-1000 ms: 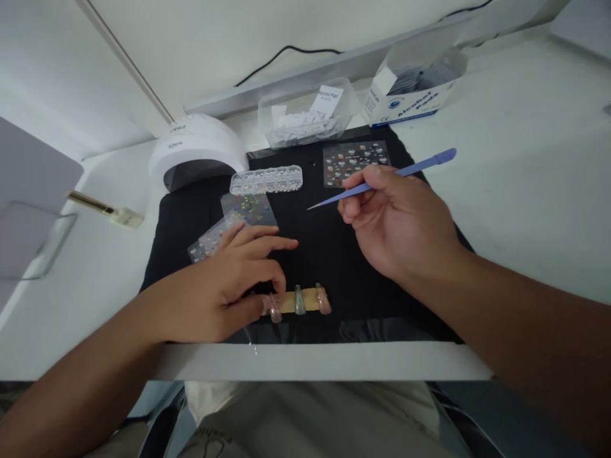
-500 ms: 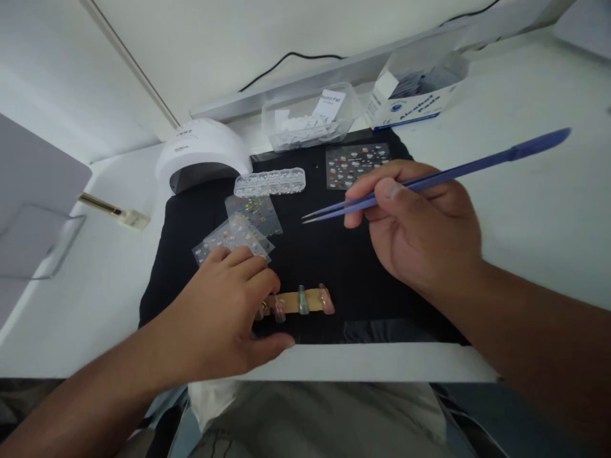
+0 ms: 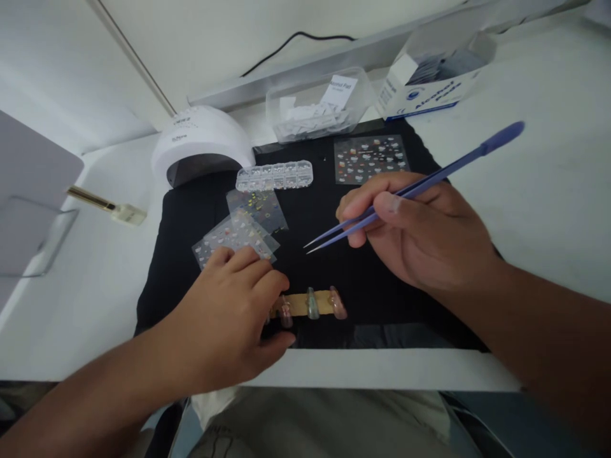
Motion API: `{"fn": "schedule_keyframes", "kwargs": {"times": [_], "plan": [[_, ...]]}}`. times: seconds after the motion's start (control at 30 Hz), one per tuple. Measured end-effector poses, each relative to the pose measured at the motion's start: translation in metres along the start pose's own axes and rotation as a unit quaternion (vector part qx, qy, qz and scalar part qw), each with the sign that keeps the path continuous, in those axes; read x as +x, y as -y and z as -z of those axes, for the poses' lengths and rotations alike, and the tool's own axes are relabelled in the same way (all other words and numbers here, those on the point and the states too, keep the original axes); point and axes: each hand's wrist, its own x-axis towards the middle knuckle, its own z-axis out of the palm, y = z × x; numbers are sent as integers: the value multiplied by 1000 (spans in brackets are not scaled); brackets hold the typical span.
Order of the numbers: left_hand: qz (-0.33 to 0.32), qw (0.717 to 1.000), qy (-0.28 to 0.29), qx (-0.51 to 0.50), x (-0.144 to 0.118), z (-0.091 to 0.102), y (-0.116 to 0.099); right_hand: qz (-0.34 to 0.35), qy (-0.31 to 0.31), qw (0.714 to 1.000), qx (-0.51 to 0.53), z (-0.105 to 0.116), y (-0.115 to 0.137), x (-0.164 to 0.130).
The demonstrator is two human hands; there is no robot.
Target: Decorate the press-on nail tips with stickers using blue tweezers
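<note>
My right hand holds blue tweezers, tips pointing left and down over the black mat. A tan strip with several false nails stuck on it lies near the mat's front edge. My left hand rests on the strip's left end, fingers curled over it and thumb along the mat's front edge. Clear sticker sheets lie just beyond my left fingers.
A white nail lamp stands at the back left. A clear compartment box of gems, another sticker sheet, a clear tub of pads and an alcohol pad box lie at the back. A brush lies left.
My right hand has turned the tweezers and brought the tips down toward the strip. My left hand has pulled back from the sticker sheets to the strip's left end.
</note>
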Motion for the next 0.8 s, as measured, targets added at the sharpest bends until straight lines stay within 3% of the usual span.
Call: {"fn": "schedule_keyframes", "kwargs": {"times": [0.8], "plan": [[-92,990,-104,1,-3,-21,-2,-4,-17,1000,-12,-2,-1,-1]]}}
